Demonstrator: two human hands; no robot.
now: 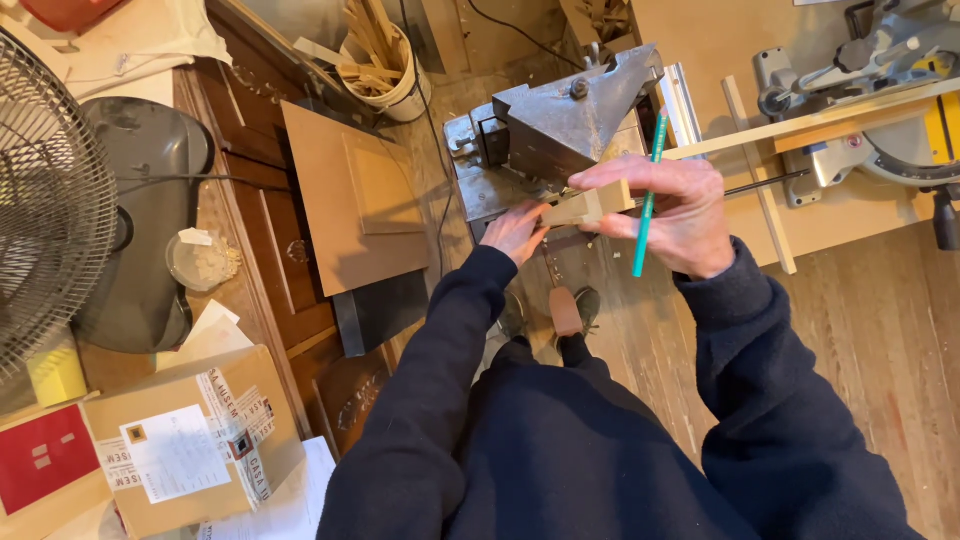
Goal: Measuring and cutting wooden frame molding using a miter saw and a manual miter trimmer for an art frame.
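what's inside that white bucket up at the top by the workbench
The white bucket holds pale wood offcuts, thin strips standing on end and leaning past the rim. What lies under them at the bottom is covered.

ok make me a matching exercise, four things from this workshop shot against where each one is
Things:
1. teal pencil
2. small pale wooden block
3. round wire-guarded fan
4. white bucket of wood offcuts

Places:
A. far left edge
B. in the right hand, pointing down
C. top centre, beside the grey metal machine
D. pinched between the left hand and the right hand

Pairs: 1-B, 2-D, 3-A, 4-C
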